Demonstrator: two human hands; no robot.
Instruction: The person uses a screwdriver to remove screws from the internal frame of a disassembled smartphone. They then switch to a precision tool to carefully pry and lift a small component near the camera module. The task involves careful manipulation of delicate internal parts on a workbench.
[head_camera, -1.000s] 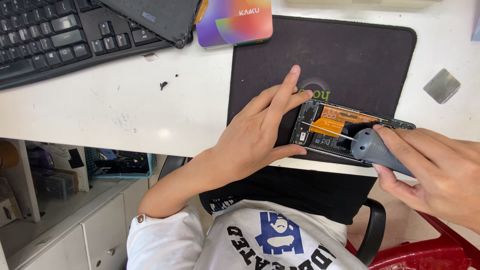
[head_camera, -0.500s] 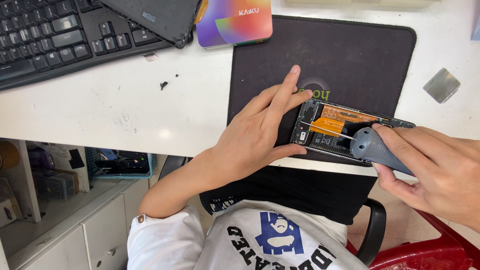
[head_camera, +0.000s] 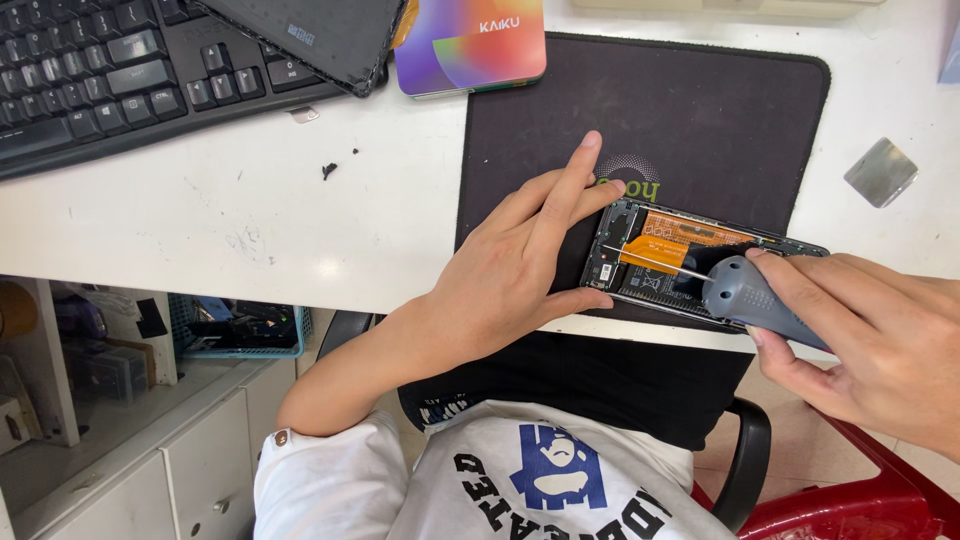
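A person is sitting at a white desk (head_camera: 250, 215), seen from above through a head-worn camera, working on an opened smartphone (head_camera: 665, 262) that is lying on a black mat (head_camera: 700, 120) near the desk's front edge. The phone's back cover is off, showing a dark circuit board and an orange flex cable inside the frame. The left hand (head_camera: 520, 270) is bracing the phone's left end: the thumb is pressing along the near edge, the curled fingers are resting against the far corner, and the index finger is stretching out flat onto the mat. It is steadying the phone, not wrapping around it. The right hand (head_camera: 880, 340) is coming in from the right edge of the view, with its fingers closing firmly around the grey handle of a screwdriver (head_camera: 745, 295). The thin metal shaft is slanting up and to the left, its tip sitting over the orange cable inside the phone. Behind the mat, a colourful rectangular box (head_camera: 470, 45) is lying flat, with a dark textured panel (head_camera: 310, 35) overlapping a black keyboard (head_camera: 110, 75) at the upper left. A small grey metal square (head_camera: 880, 172) is resting on the desk to the right of the mat.
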